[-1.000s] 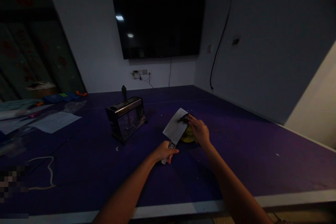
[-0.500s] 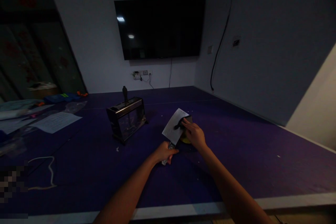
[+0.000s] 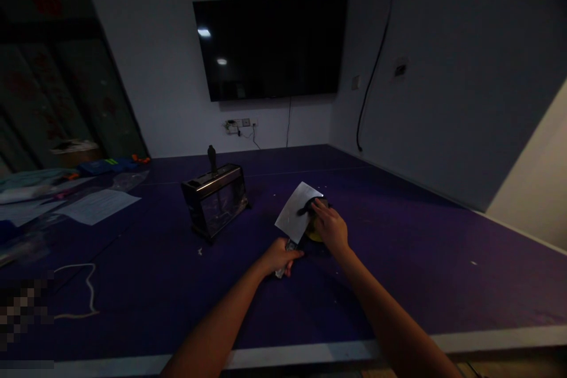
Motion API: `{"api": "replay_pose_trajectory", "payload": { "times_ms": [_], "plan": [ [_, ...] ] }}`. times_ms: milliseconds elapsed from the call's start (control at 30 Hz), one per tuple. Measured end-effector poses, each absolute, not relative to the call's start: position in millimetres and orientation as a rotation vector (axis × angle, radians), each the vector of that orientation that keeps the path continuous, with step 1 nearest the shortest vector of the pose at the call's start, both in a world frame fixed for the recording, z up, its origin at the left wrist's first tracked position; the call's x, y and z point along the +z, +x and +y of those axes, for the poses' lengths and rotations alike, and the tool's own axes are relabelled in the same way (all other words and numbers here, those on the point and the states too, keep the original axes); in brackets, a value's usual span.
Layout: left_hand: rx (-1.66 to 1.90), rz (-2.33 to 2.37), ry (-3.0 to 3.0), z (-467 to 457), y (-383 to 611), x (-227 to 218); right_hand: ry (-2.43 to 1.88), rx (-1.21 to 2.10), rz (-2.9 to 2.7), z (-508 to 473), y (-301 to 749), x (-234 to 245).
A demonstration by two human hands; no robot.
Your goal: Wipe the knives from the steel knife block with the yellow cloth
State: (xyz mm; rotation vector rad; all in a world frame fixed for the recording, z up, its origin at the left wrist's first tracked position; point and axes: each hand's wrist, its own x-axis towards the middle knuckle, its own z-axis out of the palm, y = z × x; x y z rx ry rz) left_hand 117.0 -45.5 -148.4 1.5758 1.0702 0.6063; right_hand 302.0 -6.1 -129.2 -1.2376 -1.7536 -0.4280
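My left hand [image 3: 279,257] is closed round the handle of a cleaver, whose broad pale blade [image 3: 293,212] points up and away over the table. My right hand [image 3: 330,225] lies over a dark tool with a yellow lower part [image 3: 314,235], at the blade's right edge. Its fingers grip the tool's top and hide most of it, so I cannot make out its exact kind. A black curved shape overlaps the blade beside my right fingertips. To the left stands a dark knife block [image 3: 221,204] with clear sides and one black handle [image 3: 212,157] sticking up.
The purple tabletop [image 3: 416,260] carries small white scraps. Papers [image 3: 98,207], plastic bags and cloth lie at its left. A white cord [image 3: 91,286] loops near the left front. A television [image 3: 272,47] hangs on the far wall, and a black cable [image 3: 374,71] hangs right.
The view has shifted very slightly. Both hands keep their hold, and the cleaver and the black and yellow tool stay almost where they were.
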Motion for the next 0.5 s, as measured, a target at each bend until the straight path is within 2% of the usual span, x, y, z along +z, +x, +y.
{"api": "replay_pose_trajectory", "payload": {
  "times_ms": [500],
  "plan": [
    [0.702,1.039,1.535,-42,117,-156,-0.881,-0.228,-2.226,-31,262,-130]
  ]
}}
